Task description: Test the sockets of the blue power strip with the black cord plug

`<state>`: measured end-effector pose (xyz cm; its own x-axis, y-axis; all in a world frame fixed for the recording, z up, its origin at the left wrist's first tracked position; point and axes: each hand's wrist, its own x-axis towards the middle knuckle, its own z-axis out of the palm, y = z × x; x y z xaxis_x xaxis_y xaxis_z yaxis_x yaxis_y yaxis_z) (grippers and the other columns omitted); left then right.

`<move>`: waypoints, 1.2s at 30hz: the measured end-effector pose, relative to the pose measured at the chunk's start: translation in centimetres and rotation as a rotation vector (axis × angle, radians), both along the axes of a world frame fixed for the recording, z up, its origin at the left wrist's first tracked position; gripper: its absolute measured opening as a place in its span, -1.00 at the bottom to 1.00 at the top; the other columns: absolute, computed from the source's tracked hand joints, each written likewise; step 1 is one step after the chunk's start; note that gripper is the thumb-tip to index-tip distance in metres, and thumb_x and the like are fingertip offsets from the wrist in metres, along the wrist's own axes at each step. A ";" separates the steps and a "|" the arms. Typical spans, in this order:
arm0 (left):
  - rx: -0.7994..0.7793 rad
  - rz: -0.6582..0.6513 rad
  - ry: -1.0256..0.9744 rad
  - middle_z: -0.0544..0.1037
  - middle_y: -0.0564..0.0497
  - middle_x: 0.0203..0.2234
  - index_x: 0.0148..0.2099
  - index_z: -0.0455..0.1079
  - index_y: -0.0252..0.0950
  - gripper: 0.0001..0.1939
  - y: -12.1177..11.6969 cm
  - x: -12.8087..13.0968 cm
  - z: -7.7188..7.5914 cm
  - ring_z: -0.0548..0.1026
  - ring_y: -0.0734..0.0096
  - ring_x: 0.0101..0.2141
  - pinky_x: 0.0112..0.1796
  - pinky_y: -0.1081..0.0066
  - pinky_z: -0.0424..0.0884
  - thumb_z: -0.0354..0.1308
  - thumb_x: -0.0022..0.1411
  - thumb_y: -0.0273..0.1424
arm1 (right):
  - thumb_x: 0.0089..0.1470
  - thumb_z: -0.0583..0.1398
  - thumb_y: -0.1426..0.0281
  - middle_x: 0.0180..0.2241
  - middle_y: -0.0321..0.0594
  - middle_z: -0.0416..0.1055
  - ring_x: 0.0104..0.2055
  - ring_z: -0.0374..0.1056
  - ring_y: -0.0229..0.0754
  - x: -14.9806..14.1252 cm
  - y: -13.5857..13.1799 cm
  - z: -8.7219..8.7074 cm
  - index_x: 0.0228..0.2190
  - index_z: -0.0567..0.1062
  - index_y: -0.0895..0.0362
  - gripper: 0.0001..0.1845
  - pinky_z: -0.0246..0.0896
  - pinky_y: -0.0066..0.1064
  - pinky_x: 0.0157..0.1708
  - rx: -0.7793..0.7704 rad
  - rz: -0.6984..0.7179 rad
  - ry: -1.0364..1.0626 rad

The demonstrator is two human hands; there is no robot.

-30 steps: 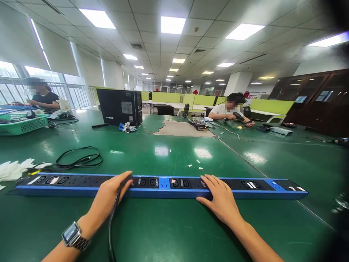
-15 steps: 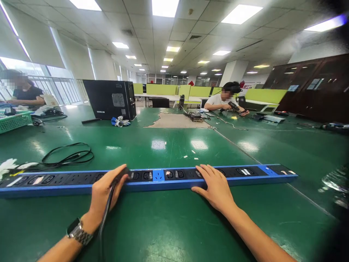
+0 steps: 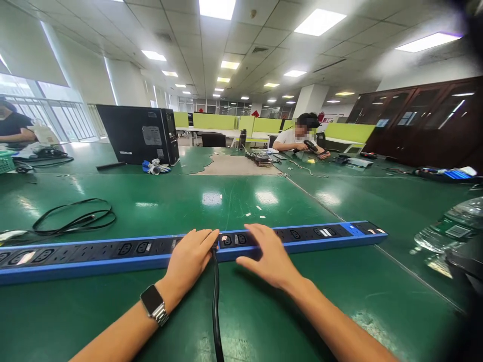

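Observation:
A long blue and black power strip (image 3: 124,266) lies across the green table in front of me. My left hand (image 3: 190,256), with a watch (image 3: 153,301) on its wrist, is closed around a black plug at the middle of the strip, where the blue socket lies. Its fingers hide most of the plug and that socket. The plug's thick black cable (image 3: 216,311) runs down toward me. My right hand (image 3: 269,256) is open just right of the plug, thumb and fingers apart over the strip; whether it touches the strip, I cannot tell.
A coiled black cable (image 3: 75,218) lies at left. Farther back stand a black computer case (image 3: 132,133) and blue-white gloves (image 3: 156,167). A clear plastic bottle (image 3: 453,226) lies at right. A co-worker (image 3: 300,133) holds a dark tool across the table; another person (image 3: 15,125) sits far left.
My left hand has moved right along the strip with the plug, up to the middle blue socket. My right hand's thumb and fingers have spread wider. The view has turned slightly right.

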<state>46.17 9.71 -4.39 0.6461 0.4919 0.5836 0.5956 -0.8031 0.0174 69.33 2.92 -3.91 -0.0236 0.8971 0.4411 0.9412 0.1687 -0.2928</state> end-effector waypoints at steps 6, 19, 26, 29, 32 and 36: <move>0.024 0.240 0.117 0.36 -0.31 0.18 0.27 0.16 -0.40 -0.33 -0.6 -2.1 -0.6 0.33 -0.08 0.16 0.11 -0.04 0.27 0.16 0.18 -0.24 | 0.18 0.14 0.20 -0.21 -0.05 0.50 -0.12 0.37 -0.03 -8.3 4.4 0.9 -0.11 0.47 0.17 -0.65 0.28 -0.15 -0.04 0.145 0.234 -0.066; 0.167 0.266 0.176 0.42 -0.23 0.14 0.21 0.27 -0.36 -0.44 -0.2 -2.4 -1.8 0.40 -0.03 0.11 0.07 0.04 0.34 0.11 0.28 -0.14 | 0.30 -0.05 0.25 -0.35 -0.17 0.53 -0.37 0.44 -0.21 -2.8 2.3 4.2 -0.26 0.51 0.15 -0.61 0.30 -0.42 -0.33 0.432 -0.083 0.418; 0.126 0.280 0.193 0.39 -0.23 0.17 0.23 0.26 -0.34 -0.43 -0.3 -2.3 -1.5 0.37 0.00 0.14 0.08 0.03 0.32 0.08 0.29 -0.11 | 0.22 0.06 0.15 -0.49 -0.28 0.49 -0.46 0.40 -0.22 1.9 2.1 0.2 -0.39 0.48 0.09 -0.67 0.23 -0.44 -0.39 0.175 -0.063 0.301; 0.129 0.276 0.192 0.40 -0.25 0.15 0.22 0.28 -0.37 -0.44 -0.4 -2.3 -1.3 0.39 -0.03 0.12 0.06 0.01 0.34 0.05 0.31 -0.12 | 0.23 0.04 0.20 -0.49 -0.29 0.49 -0.46 0.39 -0.24 1.6 2.5 0.5 -0.40 0.47 0.08 -0.69 0.22 -0.45 -0.39 0.164 -0.030 0.233; 0.128 0.244 0.167 0.40 -0.27 0.15 0.21 0.28 -0.39 -0.44 -0.3 -2.4 -1.4 0.39 -0.05 0.11 0.05 -0.01 0.35 -0.01 0.34 -0.10 | 0.24 0.03 0.27 -0.47 -0.27 0.49 -0.46 0.39 -0.25 1.4 2.4 0.8 -0.39 0.47 0.09 -0.71 0.20 -0.46 -0.39 0.145 0.008 0.136; 0.118 0.231 0.132 0.40 -0.27 0.15 0.22 0.28 -0.38 -0.41 -0.1 -2.5 -1.8 0.39 -0.06 0.12 0.06 -0.03 0.32 -0.07 0.35 -0.05 | 0.23 0.02 0.32 -0.40 -0.20 0.52 -0.41 0.41 -0.21 1.4 2.5 0.6 -0.39 0.49 0.10 -0.72 0.21 -0.43 -0.36 0.155 -0.013 0.008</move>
